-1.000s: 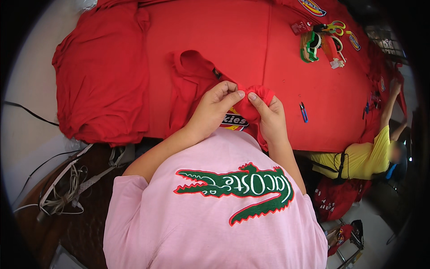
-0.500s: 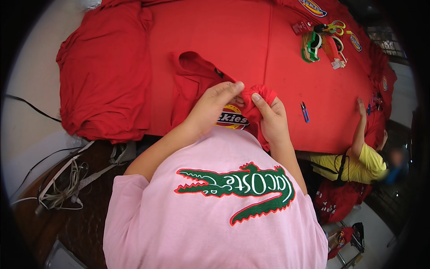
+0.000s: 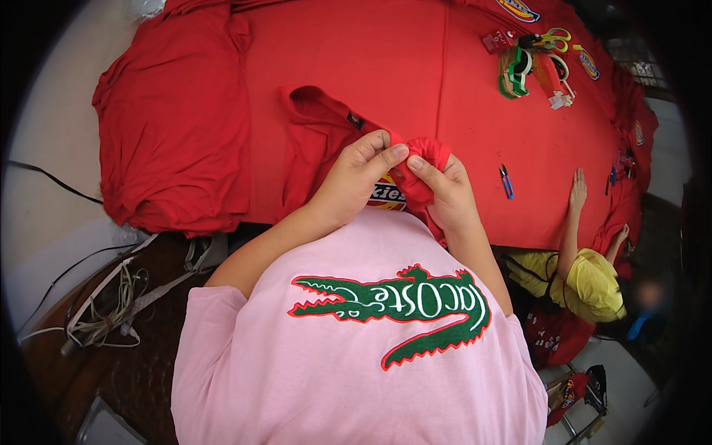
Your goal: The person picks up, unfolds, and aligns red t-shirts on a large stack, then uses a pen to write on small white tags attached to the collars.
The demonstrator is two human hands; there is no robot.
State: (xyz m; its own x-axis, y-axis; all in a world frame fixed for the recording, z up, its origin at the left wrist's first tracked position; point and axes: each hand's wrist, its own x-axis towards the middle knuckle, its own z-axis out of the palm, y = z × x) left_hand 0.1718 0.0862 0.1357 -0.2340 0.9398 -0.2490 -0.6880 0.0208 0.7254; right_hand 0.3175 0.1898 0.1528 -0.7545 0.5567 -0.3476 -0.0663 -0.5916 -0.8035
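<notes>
The person's left hand (image 3: 358, 176) and right hand (image 3: 451, 191) were drawn together, thumbs nearly meeting, each pinching a red garment (image 3: 315, 152) (the fingertips behind the cloth were hidden). The garment lay on the near side of the red table (image 3: 371, 59), its open collar at eleven o'clock from the hands. Blue snips (image 3: 506, 182) lay near the right hand at three o'clock, yellow-handled scissors (image 3: 556, 41) farther off toward two, and heaped red cloth (image 3: 174, 133) at nine.
</notes>
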